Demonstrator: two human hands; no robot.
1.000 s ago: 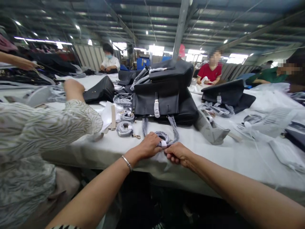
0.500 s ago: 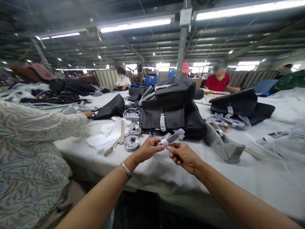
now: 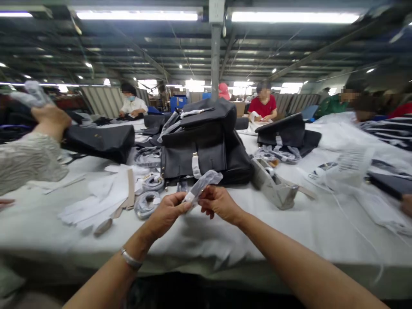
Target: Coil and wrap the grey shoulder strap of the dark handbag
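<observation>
Both my hands hold a grey bag handle wrapped in clear plastic [image 3: 204,183], lifted a little above the white table [image 3: 225,240]. My left hand [image 3: 167,211] pinches its lower end, where a white tape band sits. My right hand [image 3: 218,201] grips the handle just beside it. The handle belongs to a dark grey handbag [image 3: 202,146] standing upright right behind my hands, with a white-taped clasp on its front.
A grey tape dispenser [image 3: 273,186] sits right of the bag. Wrapped strap coils [image 3: 147,202] and white paper [image 3: 99,195] lie to the left. A co-worker's patterned sleeve [image 3: 28,161] reaches over another dark bag [image 3: 103,141]. More bags and seated people are farther back.
My hands lifted the wrapped handle off the table and now hold it raised and tilted up. The co-worker at left raised an arm over a bag. The view swung left.
</observation>
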